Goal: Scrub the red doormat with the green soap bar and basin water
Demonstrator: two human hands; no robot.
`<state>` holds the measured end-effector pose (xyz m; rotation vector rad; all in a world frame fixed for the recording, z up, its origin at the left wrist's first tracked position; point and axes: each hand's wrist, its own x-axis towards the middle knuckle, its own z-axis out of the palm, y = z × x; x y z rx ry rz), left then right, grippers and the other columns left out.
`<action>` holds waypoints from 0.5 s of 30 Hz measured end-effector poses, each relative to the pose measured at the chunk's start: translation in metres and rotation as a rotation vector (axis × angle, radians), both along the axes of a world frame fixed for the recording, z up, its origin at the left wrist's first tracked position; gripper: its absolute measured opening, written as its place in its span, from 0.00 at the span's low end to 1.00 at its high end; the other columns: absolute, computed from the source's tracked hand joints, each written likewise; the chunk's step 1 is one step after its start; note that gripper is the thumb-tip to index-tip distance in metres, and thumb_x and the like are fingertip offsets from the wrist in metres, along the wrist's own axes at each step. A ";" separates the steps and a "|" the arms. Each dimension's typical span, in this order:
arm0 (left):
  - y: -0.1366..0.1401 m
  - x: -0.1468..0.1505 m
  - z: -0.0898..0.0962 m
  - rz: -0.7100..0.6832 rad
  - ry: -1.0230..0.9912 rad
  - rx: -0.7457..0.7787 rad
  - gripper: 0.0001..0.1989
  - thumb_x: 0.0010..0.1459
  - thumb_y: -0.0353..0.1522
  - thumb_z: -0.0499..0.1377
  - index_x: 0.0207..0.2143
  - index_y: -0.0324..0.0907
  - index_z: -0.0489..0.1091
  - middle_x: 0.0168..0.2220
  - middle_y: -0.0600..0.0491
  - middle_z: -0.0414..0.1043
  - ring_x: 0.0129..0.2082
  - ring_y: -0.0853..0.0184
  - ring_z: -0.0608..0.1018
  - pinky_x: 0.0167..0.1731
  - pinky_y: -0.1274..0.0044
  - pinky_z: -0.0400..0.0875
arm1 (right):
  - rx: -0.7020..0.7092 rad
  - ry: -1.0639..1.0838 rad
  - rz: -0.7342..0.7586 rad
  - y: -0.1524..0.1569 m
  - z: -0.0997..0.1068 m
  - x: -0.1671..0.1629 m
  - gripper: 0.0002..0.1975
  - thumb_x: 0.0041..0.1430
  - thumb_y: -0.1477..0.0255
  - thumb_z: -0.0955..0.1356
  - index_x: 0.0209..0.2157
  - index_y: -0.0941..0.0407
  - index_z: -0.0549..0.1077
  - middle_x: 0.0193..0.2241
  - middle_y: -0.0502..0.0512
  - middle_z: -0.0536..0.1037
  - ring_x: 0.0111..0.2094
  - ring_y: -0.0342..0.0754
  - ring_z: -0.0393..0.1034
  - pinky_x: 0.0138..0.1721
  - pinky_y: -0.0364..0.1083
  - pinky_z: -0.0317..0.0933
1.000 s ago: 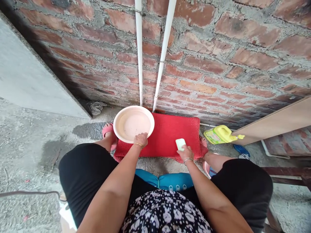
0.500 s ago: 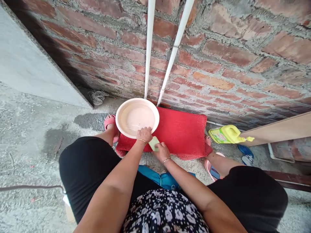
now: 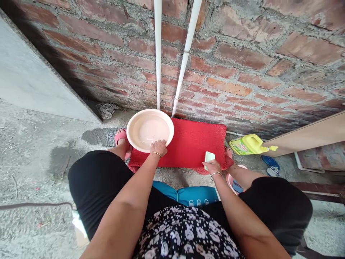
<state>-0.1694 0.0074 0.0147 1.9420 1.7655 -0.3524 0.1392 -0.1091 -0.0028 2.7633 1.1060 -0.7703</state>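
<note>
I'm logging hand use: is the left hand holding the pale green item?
No, the left hand grips the basin by its rim, while the right hand holds the pale green item.

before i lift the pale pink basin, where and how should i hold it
Likely by the rim of the basin, left hand at its left, right hand at its right, both from the near side. It is round, open side up, broad-rimmed, and appears to hold water, so opposite grips should keep it level. The right hand would first set down the pale green object.
</note>
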 end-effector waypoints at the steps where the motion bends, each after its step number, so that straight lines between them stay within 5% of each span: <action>1: 0.000 0.000 0.002 -0.008 0.007 -0.018 0.21 0.55 0.32 0.48 0.53 0.46 0.61 0.51 0.45 0.66 0.51 0.58 0.68 0.49 0.62 0.61 | 0.014 0.023 0.006 0.001 0.000 -0.003 0.20 0.46 0.54 0.69 0.35 0.55 0.72 0.35 0.55 0.72 0.35 0.48 0.68 0.31 0.42 0.56; 4: -0.001 -0.004 0.010 -0.016 0.054 -0.063 0.23 0.54 0.33 0.50 0.54 0.49 0.61 0.53 0.46 0.66 0.53 0.56 0.67 0.51 0.55 0.56 | 0.091 0.088 0.175 0.002 0.000 -0.040 0.18 0.44 0.57 0.71 0.33 0.54 0.72 0.36 0.53 0.71 0.36 0.46 0.67 0.33 0.41 0.56; 10: -0.011 -0.020 0.022 0.001 0.142 -0.097 0.22 0.53 0.33 0.51 0.52 0.45 0.64 0.53 0.43 0.66 0.55 0.51 0.65 0.51 0.51 0.53 | 0.126 0.232 0.766 -0.001 0.002 -0.149 0.16 0.44 0.60 0.72 0.35 0.52 0.72 0.37 0.51 0.68 0.38 0.46 0.63 0.38 0.42 0.54; 15: -0.013 -0.018 0.031 -0.027 0.156 -0.123 0.22 0.53 0.32 0.51 0.52 0.43 0.64 0.53 0.43 0.66 0.54 0.53 0.66 0.51 0.55 0.57 | 0.033 0.116 0.995 -0.001 0.008 -0.169 0.17 0.48 0.61 0.70 0.40 0.53 0.71 0.43 0.56 0.67 0.45 0.51 0.61 0.44 0.48 0.51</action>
